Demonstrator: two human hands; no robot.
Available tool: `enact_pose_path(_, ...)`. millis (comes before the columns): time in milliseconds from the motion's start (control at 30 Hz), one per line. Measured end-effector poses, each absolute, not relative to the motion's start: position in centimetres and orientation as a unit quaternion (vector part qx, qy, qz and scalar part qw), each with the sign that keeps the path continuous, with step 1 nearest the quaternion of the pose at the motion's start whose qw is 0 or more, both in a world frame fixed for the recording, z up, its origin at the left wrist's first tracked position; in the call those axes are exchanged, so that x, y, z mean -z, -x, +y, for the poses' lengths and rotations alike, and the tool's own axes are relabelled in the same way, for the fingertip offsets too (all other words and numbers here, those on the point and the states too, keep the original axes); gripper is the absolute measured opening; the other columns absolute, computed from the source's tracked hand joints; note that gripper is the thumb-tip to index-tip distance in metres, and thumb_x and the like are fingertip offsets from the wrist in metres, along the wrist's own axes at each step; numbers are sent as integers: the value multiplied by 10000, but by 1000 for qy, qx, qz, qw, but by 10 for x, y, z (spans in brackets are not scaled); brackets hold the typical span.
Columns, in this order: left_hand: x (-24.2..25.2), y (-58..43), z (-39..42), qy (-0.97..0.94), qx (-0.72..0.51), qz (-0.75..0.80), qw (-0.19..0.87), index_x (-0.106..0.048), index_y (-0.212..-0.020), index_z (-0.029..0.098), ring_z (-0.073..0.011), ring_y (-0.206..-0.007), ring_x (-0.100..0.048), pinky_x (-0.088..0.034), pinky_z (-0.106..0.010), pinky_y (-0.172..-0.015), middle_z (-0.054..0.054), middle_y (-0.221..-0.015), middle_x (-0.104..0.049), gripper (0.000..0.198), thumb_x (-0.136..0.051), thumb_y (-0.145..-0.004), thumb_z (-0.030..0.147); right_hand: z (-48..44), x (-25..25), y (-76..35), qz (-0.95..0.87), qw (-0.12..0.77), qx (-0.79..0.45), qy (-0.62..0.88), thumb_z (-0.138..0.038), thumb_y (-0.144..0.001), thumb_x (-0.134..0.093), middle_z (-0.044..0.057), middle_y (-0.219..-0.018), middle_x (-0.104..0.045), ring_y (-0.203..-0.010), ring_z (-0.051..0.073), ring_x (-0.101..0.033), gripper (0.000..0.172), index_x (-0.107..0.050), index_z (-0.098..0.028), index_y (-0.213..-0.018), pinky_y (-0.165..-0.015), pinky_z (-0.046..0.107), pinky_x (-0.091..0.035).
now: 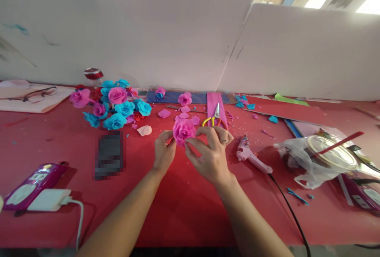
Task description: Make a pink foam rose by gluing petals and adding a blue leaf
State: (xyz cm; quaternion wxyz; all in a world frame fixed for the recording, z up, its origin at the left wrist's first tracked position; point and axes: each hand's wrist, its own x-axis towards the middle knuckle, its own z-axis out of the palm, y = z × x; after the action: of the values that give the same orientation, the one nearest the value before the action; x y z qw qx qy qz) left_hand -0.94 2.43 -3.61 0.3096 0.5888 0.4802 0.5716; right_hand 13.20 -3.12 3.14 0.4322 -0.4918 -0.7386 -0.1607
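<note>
A pink paper flower (pixel 183 131) with layered petals is held up between my two hands over the red table. My left hand (pixel 164 151) pinches it from the left, low near its base; the fingertips are partly hidden behind it. On its right side, the thumb and forefinger of my right hand (pixel 210 152) grip the petals, with a ring on one finger. Loose pink petals (pixel 184 115) lie just behind the flower. Scissors (pixel 216 115) with yellow handles rest on a pink paper strip (pixel 211 99) beyond my right hand.
Blue, pink and red paper flowers (pixel 117 106) are bunched at the back left. A glue gun (pixel 252 159) with a black cord lies right of my hands. Farther right stands a bagged container (pixel 329 152). A phone (pixel 109 155) and power strip (pixel 32 186) lie left.
</note>
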Motion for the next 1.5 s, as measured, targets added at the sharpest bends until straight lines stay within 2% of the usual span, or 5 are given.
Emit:
enact_pose_path(300, 34, 9, 22, -642, -559, 470, 235, -664, -710, 208, -153, -714, -552, -444, -288, -697, -13, -703, -625, 158, -533, -797, 223, -32, -30, -131, -749, 382, 186, 508, -282, -764, -660, 7, -983, -623, -982, 224, -440, 79, -672, -281, -842, -839, 414, -217)
enact_pose_path(533, 28, 9, 17, -669, -558, 464, 162, -595, -610, 194, -149, -678, -523, -403, -288, -672, -1, -637, -585, 215, -528, -814, 206, -31, -31, -130, -736, 392, 195, 517, -235, -746, -652, 5, -932, -632, -958, 222, -438, 15, -642, -245, -751, -836, 410, -231)
enact_pose_path(933, 32, 9, 20, -635, -577, 466, 217, -573, -588, 196, -147, -666, -517, -425, -285, -666, 5, -628, -558, 192, -529, -774, 192, -33, -32, -131, -738, 420, 175, 499, -192, -718, -636, 23, -924, -612, -947, 220, -461, 113, -646, -245, -818, -818, 398, -259)
enact_pose_path(1200, 34, 10, 21, -639, -577, 454, 230, -572, -584, 198, -165, -740, -560, -449, -295, -703, -11, -645, -576, 199, -526, -777, 203, -32, -32, -130, -732, 406, 187, 514, -249, -750, -651, 20, -936, -611, -959, 219, -442, 41, -657, -252, -790, -825, 398, -245)
enact_pose_path(1500, 24, 10, 18, -678, -565, 458, 105, -600, -633, 203, -151, -660, -543, -409, -304, -690, 3, -633, -605, 188, -518, -798, 166, -35, -33, -130, -725, 436, 190, 498, -221, -732, -654, 21, -911, -597, -944, 216, -440, 81, -665, -260, -802, -822, 397, -262)
